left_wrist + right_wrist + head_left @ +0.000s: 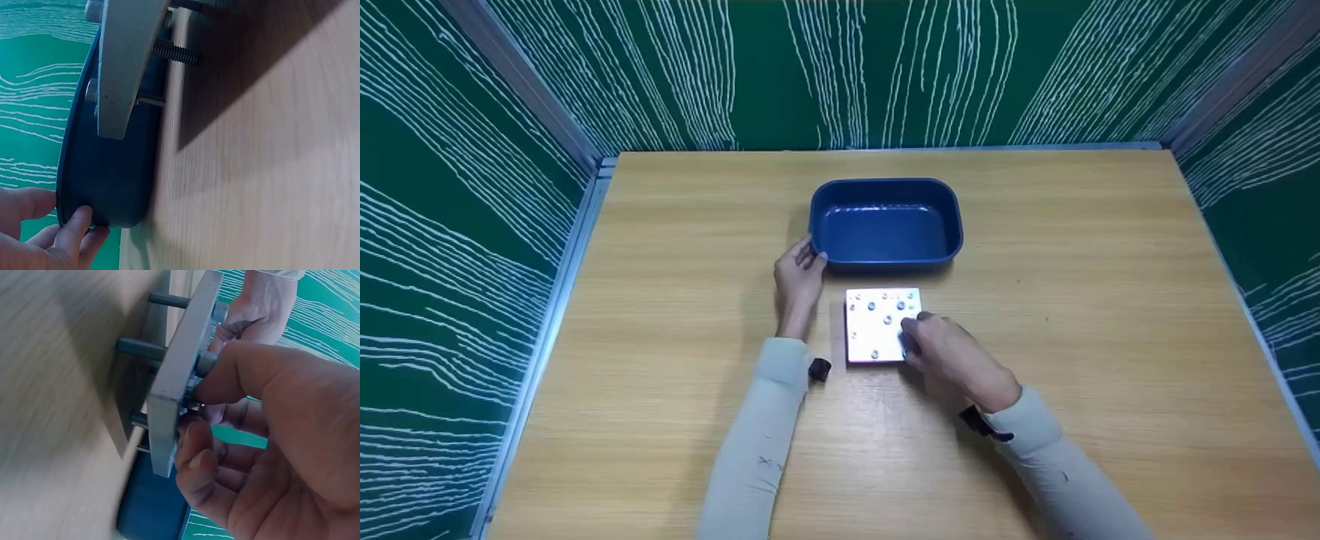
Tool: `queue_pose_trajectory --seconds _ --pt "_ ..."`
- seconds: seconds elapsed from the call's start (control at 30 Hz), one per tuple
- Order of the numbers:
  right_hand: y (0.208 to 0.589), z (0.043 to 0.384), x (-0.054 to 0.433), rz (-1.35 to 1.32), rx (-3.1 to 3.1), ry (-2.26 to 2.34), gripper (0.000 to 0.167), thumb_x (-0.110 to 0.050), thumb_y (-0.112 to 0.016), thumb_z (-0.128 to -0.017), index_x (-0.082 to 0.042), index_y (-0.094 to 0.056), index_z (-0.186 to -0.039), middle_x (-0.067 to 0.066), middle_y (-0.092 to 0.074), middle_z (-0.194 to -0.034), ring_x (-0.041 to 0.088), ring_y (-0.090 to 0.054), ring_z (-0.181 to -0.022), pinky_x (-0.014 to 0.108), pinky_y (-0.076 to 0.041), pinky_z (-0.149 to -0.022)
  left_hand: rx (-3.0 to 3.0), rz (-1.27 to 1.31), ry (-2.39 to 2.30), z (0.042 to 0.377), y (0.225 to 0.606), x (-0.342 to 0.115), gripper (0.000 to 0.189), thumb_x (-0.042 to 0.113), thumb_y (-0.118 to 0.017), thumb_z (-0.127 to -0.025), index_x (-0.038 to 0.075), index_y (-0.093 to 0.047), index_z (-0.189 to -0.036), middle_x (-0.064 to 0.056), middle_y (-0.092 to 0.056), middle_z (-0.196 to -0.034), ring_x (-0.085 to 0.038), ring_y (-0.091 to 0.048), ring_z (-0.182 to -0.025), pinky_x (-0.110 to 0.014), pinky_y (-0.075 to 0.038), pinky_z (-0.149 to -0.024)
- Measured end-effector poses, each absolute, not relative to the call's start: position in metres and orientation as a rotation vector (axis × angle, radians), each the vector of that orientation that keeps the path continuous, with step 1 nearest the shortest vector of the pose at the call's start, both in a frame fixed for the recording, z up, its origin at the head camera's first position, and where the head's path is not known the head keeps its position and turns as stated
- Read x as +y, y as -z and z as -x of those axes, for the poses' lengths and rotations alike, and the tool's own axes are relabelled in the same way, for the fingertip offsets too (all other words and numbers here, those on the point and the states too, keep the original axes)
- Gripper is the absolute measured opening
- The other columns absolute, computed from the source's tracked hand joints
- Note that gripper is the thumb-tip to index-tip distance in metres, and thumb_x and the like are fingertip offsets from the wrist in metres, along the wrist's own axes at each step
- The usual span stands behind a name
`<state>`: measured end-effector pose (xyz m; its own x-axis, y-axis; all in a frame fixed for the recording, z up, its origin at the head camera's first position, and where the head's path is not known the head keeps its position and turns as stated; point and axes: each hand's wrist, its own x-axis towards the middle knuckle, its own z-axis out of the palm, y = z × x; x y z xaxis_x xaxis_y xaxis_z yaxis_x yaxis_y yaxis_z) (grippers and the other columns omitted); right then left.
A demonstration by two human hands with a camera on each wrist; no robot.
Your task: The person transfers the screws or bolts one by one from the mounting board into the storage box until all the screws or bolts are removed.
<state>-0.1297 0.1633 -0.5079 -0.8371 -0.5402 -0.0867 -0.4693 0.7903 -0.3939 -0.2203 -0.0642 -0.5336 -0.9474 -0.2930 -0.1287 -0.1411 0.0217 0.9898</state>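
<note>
A square metal plate [862,334] studded with screws stands raised on their shanks above the table. My right hand [952,352] is over its right edge; in the right wrist view the thumb and fingers pinch a small screw [194,406] at the plate's face, its shank mostly hidden by the fingers. Beside it, a larger screw [206,363] sits in the plate. Behind the plate is a deep blue plastic container [885,263]. My left hand [799,281] grips its near left corner, thumb and fingers on the rim in the left wrist view.
The wooden table [1072,300] runs back to green panels [765,75] with white wavy lines on three sides. A metal frame rail [551,307] edges the left side. Each wrist carries a small black camera mount [820,369].
</note>
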Motion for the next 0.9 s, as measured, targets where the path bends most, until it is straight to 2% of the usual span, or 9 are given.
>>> queue_pose_trajectory --seconds 0.13,0.53,0.73,0.9 --pt "0.5061 0.1295 0.1638 0.765 2.755 0.543 0.006 -0.002 -0.075 -0.092 -0.003 -0.070 -0.095 0.004 -0.061 -0.075 0.013 -0.060 -0.066 0.024 -0.055 -0.058 -2.178 -0.454 2.054 0.2207 0.5337 -0.0632 0.046 -0.005 -0.067 -0.099 -0.004 -0.059 -0.145 -0.023 -0.063 -0.144 -0.032 -0.064 -0.132 -0.029 -0.056 -0.106" --pt "0.5069 0.1297 0.1695 0.819 2.754 0.540 0.007 -0.002 -0.075 -0.092 -0.008 -0.072 -0.093 0.000 -0.063 -0.076 0.010 -0.062 -0.066 0.023 -0.055 -0.058 -2.215 -0.474 2.017 0.2202 0.5343 -0.0628 0.047 -0.003 -0.068 -0.099 -0.002 -0.060 -0.145 -0.020 -0.064 -0.144 -0.031 -0.065 -0.131 -0.028 -0.056 -0.105" --pt "0.5066 0.1311 0.1706 0.786 2.755 0.523 0.007 -0.004 -0.076 -0.093 -0.007 -0.075 -0.099 0.002 -0.067 -0.079 0.012 -0.066 -0.071 0.023 -0.059 -0.063 -2.217 -0.464 2.013 0.2209 0.5356 -0.0632 0.047 -0.002 -0.068 -0.100 -0.001 -0.060 -0.145 -0.020 -0.064 -0.145 -0.031 -0.065 -0.132 -0.028 -0.056 -0.105" --pt "0.5080 0.1320 0.1688 0.878 2.818 0.467 0.004 -0.001 -0.074 -0.090 -0.003 -0.071 -0.092 0.006 -0.066 -0.076 0.015 -0.065 -0.067 0.027 -0.058 -0.058 -2.198 -0.446 2.025 0.2213 0.5355 -0.0638 0.046 -0.004 -0.067 -0.100 -0.003 -0.060 -0.145 -0.022 -0.064 -0.144 -0.032 -0.064 -0.132 -0.030 -0.055 -0.107"
